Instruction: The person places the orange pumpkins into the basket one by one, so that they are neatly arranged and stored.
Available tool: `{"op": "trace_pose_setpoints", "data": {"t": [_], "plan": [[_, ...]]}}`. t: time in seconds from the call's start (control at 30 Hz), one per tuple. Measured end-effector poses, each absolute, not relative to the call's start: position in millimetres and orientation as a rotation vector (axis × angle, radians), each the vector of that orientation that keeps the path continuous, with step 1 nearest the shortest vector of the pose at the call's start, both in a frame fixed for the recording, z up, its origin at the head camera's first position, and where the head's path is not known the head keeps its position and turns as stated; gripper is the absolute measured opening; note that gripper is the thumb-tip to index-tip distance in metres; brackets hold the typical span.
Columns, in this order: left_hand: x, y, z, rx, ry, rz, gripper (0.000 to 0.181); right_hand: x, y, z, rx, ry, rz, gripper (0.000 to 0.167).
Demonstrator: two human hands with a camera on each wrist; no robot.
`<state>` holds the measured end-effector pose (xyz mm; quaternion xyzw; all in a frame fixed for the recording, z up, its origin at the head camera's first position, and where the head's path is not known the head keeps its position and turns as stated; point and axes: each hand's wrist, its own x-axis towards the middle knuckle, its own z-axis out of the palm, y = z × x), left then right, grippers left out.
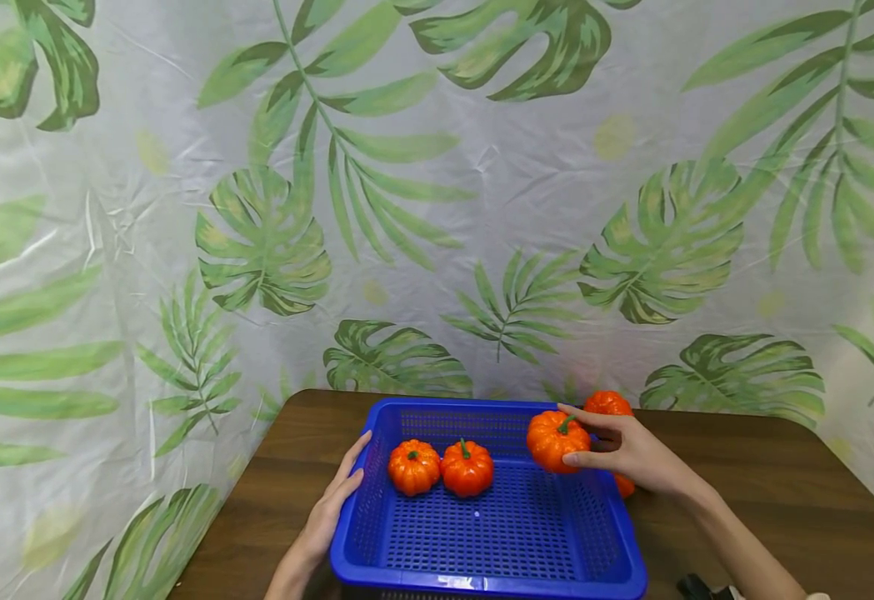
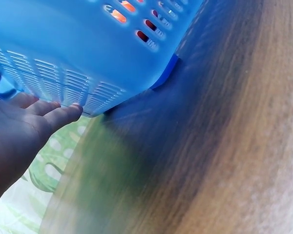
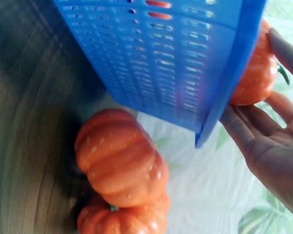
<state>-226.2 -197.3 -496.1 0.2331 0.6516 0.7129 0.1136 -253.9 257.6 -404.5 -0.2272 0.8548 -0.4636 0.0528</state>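
A small orange pumpkin (image 1: 554, 442) with a green stem is held by my right hand (image 1: 641, 454), its thumb and fingers around the sides, over the right rim of a blue plastic basket (image 1: 481, 581). Inside the basket, two more pumpkins sit side by side at the left: a lighter one (image 1: 413, 468) and a redder one (image 1: 468, 469). My left hand (image 1: 326, 510) rests against the basket's left side with its fingers extended; in the left wrist view the fingers (image 2: 63, 117) touch the slotted outer wall.
Outside the basket's right wall, two pumpkins, one (image 3: 122, 158) touching another (image 3: 129, 219), stand on the brown wooden table (image 1: 744, 475). A leaf-patterned sheet (image 1: 526, 208) hangs behind the table. A black object (image 1: 695, 587) lies near the right forearm.
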Motion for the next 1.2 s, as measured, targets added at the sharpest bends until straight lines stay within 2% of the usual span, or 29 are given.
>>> {"op": "trace_pose_setpoints", "data": {"t": [0.3,0.53,0.87,1.2], "plan": [[-227,-197,-497,0.664,1.902,2.093,0.058,-265,236,-411,-0.757,2.63,-1.308,0.073],[-227,-197,-498,0.69,1.879,2.092,0.058,-271,218,-415,-0.706,2.669,-1.247,0.074],[-230,-197,-498,0.666,1.899,2.084,0.058,-273,201,-428,-0.764,2.82,-1.088,0.073],[-228,-196,-497,0.658,1.92,2.091,0.058,-272,190,-439,-0.697,2.887,-0.97,0.073]]}}
